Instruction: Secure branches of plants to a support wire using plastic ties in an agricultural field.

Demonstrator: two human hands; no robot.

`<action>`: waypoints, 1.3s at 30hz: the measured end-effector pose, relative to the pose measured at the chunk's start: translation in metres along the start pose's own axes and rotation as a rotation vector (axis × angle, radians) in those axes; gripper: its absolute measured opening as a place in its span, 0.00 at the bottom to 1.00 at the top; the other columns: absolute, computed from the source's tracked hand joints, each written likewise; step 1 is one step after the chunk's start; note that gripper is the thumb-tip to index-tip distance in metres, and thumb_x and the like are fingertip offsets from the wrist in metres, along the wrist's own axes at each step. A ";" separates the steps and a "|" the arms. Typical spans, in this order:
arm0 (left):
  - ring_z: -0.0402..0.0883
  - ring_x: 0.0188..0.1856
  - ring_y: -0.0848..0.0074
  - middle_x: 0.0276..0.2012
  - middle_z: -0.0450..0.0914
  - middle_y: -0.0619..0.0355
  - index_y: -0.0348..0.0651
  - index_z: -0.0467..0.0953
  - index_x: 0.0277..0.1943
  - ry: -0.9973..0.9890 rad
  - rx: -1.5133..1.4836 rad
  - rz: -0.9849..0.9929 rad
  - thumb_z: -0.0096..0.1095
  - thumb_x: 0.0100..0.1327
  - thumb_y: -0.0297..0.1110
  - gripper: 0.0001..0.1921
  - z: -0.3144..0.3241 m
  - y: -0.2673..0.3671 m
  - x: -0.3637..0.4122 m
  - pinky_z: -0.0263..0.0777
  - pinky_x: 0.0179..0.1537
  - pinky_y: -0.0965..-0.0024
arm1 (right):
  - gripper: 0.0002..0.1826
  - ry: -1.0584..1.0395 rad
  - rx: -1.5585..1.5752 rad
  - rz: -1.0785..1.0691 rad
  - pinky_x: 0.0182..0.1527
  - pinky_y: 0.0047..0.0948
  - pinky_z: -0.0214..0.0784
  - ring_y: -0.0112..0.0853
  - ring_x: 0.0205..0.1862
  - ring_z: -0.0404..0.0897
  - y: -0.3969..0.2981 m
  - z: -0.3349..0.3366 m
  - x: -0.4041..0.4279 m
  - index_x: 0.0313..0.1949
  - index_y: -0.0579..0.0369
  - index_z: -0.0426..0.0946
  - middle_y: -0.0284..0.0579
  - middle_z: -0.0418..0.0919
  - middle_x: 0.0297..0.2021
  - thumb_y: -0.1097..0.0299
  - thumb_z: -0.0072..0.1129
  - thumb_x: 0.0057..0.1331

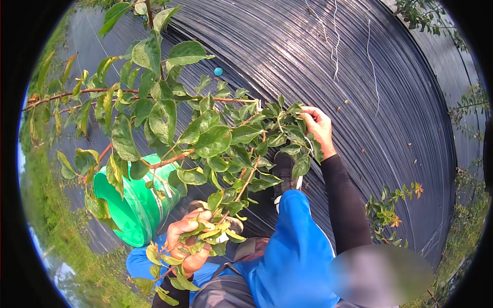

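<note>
My left hand (188, 240) is closed around a leafy tree branch (246, 181) low in the view, with yellowish-green leaves poking out between the fingers. At the far side of the foliage, my right hand (319, 129) has its fingertips against a cluster of green leaves (289, 127). Whatever lies between those fingertips is too small and partly hidden to tell. A thin white string (309, 145) shows among the leaves just below the right hand. Another bit of white tie (258, 104) sits at the end of a reddish-brown branch (231, 99).
A green plastic bucket (134, 204) lies tilted at the left behind branches. Black woven ground cover (385, 154) spreads beneath, with loose white strings (371, 61) and a small turquoise round object (218, 71). My blue-clad knee (294, 231) and dark shoe (285, 173) are below. A small leafy shoot (389, 211) stands at right.
</note>
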State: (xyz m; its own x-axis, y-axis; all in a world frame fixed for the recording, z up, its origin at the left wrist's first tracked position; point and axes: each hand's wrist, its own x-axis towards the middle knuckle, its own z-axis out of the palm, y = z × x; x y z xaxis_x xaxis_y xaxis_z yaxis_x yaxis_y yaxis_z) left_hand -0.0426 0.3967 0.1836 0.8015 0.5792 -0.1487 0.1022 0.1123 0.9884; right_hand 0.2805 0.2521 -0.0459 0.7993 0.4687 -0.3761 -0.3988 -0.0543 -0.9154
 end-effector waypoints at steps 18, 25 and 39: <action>0.75 0.54 0.64 0.42 0.80 0.52 0.40 0.62 0.52 0.068 0.058 -0.016 0.72 0.57 0.42 0.28 0.003 0.000 0.002 0.59 0.64 0.51 | 0.05 -0.211 -0.020 -0.060 0.27 0.12 0.60 0.14 0.29 0.73 -0.063 -0.002 -0.013 0.40 0.57 0.76 0.34 0.80 0.32 0.71 0.52 0.68; 0.75 0.55 0.63 0.41 0.81 0.54 0.40 0.62 0.52 0.011 0.115 0.020 0.71 0.57 0.43 0.29 0.001 -0.002 0.004 0.59 0.64 0.52 | 0.10 -0.392 0.618 0.024 0.23 0.20 0.57 0.22 0.25 0.66 -0.096 -0.027 0.010 0.44 0.56 0.72 0.44 0.75 0.38 0.65 0.47 0.70; 0.71 0.60 0.60 0.53 0.74 0.41 0.40 0.63 0.52 0.049 -0.044 -0.087 0.72 0.55 0.30 0.26 -0.001 0.000 -0.010 0.64 0.62 0.57 | 0.17 -0.752 -1.115 0.000 0.41 0.32 0.71 0.37 0.32 0.80 -0.065 0.072 0.098 0.35 0.57 0.83 0.50 0.82 0.27 0.56 0.55 0.57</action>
State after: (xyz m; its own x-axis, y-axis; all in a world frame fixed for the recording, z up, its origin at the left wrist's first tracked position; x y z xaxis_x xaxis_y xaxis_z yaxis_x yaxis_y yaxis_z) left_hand -0.0515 0.3913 0.1855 0.7606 0.6045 -0.2366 0.1439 0.1985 0.9695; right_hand 0.3521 0.3652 -0.0133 0.2166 0.8158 -0.5363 0.4648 -0.5692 -0.6782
